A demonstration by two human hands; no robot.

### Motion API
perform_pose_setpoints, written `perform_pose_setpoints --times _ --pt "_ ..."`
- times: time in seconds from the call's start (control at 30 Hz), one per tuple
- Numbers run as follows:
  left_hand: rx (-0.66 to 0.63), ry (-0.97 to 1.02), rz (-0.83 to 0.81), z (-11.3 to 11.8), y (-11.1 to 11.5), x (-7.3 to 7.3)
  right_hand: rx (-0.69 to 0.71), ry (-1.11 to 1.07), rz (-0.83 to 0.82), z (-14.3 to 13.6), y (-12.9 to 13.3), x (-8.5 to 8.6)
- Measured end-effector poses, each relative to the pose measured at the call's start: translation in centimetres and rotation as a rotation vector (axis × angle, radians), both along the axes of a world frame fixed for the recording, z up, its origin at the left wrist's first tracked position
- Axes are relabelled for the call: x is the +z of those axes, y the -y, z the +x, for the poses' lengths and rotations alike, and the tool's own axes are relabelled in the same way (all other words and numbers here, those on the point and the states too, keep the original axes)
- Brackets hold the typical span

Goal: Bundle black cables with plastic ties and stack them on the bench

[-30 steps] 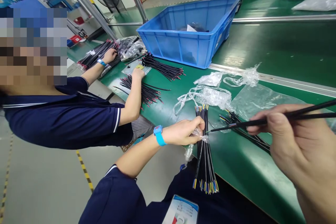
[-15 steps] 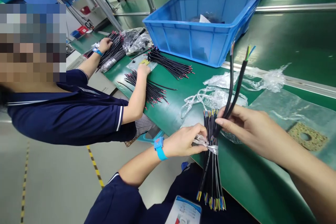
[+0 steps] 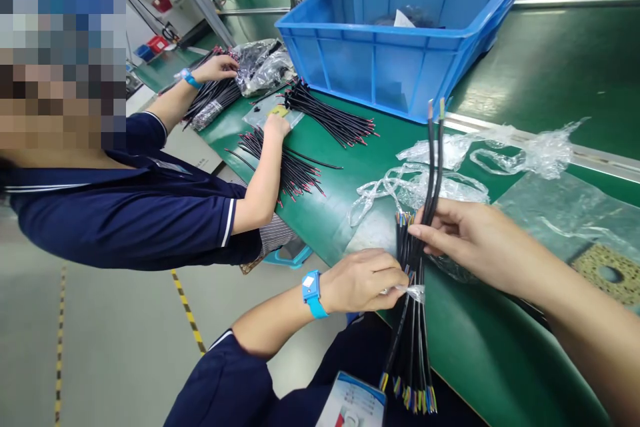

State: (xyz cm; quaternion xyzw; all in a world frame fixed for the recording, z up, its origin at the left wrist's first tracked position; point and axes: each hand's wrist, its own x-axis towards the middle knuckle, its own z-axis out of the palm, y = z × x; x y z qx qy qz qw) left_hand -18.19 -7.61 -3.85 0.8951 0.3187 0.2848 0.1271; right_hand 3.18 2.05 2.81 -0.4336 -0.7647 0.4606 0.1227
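Observation:
A bundle of black cables with bared, coloured wire ends hangs over the table's near edge, bound at its middle by a twisted strip of clear plastic wrap. My left hand, with a blue wristband, is closed, pinching this wrap at the bundle's left side. Between thumb and fingers of my right hand are two black cables, standing up above the bundle. Their lower ends run down in front of the bundle, so I cannot tell where they stop.
A blue bin stands at the back of the green table. Crumpled clear plastic lies behind my hands, a yellow sponge on the right. At left, a co-worker's hand is near more black cables.
The two cables in my right hand have turned more upright and sit closer together. My left fingers have closed further over the wrap. The co-worker's far hand has shifted right.

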Motion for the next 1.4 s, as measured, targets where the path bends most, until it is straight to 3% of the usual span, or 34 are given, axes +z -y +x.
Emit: perform_pose_setpoints --times 0.3,0.5,0.7,0.93,1.03,1.13,1.2,1.33,1.4 --pt "0.011 0.027 -0.002 -0.3 0.1 0.0 0.198 0.005 0.013 -0.8 -0.8 -0.8" --pt "0.050 -0.069 -0.018 -0.4 0.7 0.6 0.138 0.053 -0.054 -0.3 -1.2 -1.2" --pt "0.108 -0.284 -0.034 0.6 1.1 0.6 0.020 -0.058 0.000 0.6 -0.4 0.1" --pt "0.064 0.061 -0.343 0.4 0.8 0.6 0.024 -0.023 0.126 1.3 1.0 0.0" --pt "0.053 0.116 -0.382 -0.1 0.3 0.7 0.026 -0.040 0.147 1.5 1.2 0.0" --pt "0.003 0.025 -0.298 0.0 -0.1 1.1 0.052 -0.030 0.149 1.4 1.1 0.1" --pt "0.002 -0.105 -0.147 0.4 0.1 1.5 0.083 -0.019 0.140 1.2 1.1 0.2" --pt "0.096 -0.300 0.227 1.4 1.5 2.0 0.139 0.029 0.173 0.7 1.0 0.2" --pt "0.131 -0.298 0.317 1.7 2.0 1.9 0.160 0.057 0.214 0.3 0.9 0.4"
